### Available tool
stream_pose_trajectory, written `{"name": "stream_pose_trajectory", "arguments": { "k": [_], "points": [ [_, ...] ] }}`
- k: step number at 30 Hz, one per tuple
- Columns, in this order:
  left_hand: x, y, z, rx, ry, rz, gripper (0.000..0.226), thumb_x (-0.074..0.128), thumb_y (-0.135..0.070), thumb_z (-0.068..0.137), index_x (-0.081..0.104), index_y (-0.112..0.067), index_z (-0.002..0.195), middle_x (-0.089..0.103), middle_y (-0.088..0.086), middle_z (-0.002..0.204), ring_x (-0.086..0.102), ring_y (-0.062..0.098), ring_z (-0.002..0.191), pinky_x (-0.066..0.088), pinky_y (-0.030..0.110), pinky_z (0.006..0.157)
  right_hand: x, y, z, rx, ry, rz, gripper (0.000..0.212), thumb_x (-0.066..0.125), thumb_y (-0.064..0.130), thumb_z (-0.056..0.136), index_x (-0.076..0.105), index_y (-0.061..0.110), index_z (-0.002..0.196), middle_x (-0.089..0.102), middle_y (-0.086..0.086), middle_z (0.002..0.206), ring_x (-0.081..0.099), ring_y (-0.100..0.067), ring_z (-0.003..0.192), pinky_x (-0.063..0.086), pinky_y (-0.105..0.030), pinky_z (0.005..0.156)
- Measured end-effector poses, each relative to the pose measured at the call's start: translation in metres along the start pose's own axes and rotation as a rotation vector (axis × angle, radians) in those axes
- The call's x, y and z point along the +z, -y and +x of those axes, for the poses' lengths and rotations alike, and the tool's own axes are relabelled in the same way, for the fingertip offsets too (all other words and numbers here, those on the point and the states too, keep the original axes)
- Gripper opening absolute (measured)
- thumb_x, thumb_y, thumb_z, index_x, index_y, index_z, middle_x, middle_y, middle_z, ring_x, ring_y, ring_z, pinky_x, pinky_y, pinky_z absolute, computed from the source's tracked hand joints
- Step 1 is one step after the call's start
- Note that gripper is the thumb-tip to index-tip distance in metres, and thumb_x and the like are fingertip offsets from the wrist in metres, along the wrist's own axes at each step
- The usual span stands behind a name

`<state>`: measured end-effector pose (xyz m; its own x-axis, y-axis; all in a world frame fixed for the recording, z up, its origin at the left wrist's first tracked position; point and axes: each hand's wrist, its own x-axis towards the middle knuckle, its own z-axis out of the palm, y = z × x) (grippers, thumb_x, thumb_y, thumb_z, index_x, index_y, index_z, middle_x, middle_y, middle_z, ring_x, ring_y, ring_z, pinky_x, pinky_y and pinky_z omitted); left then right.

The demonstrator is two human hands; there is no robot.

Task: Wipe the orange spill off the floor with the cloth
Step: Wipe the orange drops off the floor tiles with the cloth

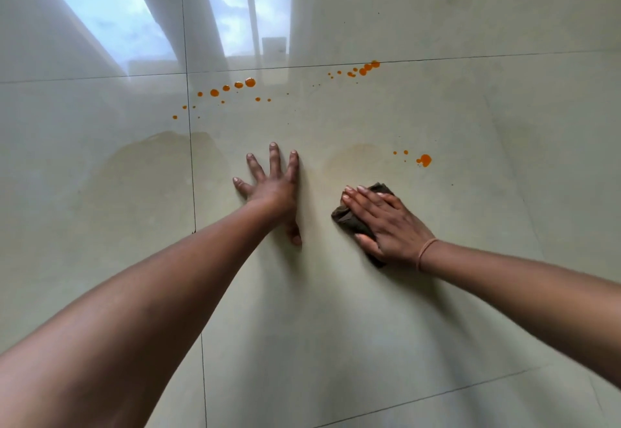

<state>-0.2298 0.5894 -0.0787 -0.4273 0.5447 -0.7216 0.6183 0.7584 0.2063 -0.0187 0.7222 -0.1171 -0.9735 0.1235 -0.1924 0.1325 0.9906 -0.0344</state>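
Observation:
Orange drops lie scattered on the glossy pale tile floor [336,310]: one string at the upper left [249,82], another at the upper right [363,70], and a blot [424,160] just beyond my right hand. A crumpled dark brown cloth [347,218] sits flat on the floor with my right hand [383,222] pressed down on top of it, fingers stretched forward. My left hand [274,185] rests flat on the bare tile to the cloth's left, fingers spread, holding nothing. Faint yellowish wet smears [161,165] show left of and between the hands.
Dark grout lines [191,158] cross the floor, one running vertically left of my left hand and one horizontally behind the drops. Window reflections [242,14] shine on the far tiles. A thin band [424,253] circles my right wrist.

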Motion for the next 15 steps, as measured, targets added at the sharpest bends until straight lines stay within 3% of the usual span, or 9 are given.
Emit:
{"name": "stream_pose_trajectory", "arguments": {
  "k": [6, 11, 13, 15],
  "points": [
    [-0.001, -0.002, -0.002, -0.029, -0.048, 0.032, 0.138, 0.086, -0.015, 0.068, -0.023, -0.033, 0.149, -0.039, 0.003, 0.152, -0.027, 0.046, 0.139, 0.005, 0.073, 0.106, 0.0, -0.001, 0.007, 0.025, -0.006, 0.058, 0.069, 0.031, 0.048, 0.091, 0.03, 0.013, 0.15, 0.03, -0.006, 0.156, 0.029, -0.021, 0.143, 0.021, -0.037, 0.11],
    [-0.001, -0.01, 0.0, -0.063, -0.026, 0.064, 0.137, 0.086, -0.014, 0.069, -0.024, -0.032, 0.149, -0.039, 0.003, 0.153, -0.024, 0.046, 0.141, 0.015, 0.072, 0.106, -0.005, 0.019, 0.051, 0.503, -0.097, 0.266, 0.077, 0.02, 0.052, 0.085, 0.026, 0.012, 0.151, 0.025, -0.006, 0.158, 0.022, -0.021, 0.146, 0.015, -0.038, 0.114],
    [-0.001, -0.01, -0.002, -0.074, -0.025, 0.071, 0.134, 0.084, -0.012, 0.071, -0.023, -0.032, 0.15, -0.038, 0.003, 0.153, -0.022, 0.046, 0.141, 0.018, 0.071, 0.107, -0.004, 0.029, 0.043, 0.42, -0.073, 0.264, 0.075, 0.024, 0.051, 0.087, 0.027, 0.012, 0.151, 0.026, -0.007, 0.158, 0.023, -0.022, 0.146, 0.016, -0.039, 0.114],
    [-0.003, -0.01, -0.005, -0.07, -0.04, 0.09, 0.135, 0.085, -0.012, 0.069, -0.02, -0.03, 0.151, -0.035, 0.004, 0.154, -0.02, 0.045, 0.143, 0.021, 0.07, 0.106, 0.0, 0.027, 0.011, 0.167, -0.05, 0.219, 0.072, 0.032, 0.049, 0.088, 0.032, 0.012, 0.149, 0.03, -0.007, 0.156, 0.029, -0.022, 0.143, 0.024, -0.04, 0.112]
  ]
}}
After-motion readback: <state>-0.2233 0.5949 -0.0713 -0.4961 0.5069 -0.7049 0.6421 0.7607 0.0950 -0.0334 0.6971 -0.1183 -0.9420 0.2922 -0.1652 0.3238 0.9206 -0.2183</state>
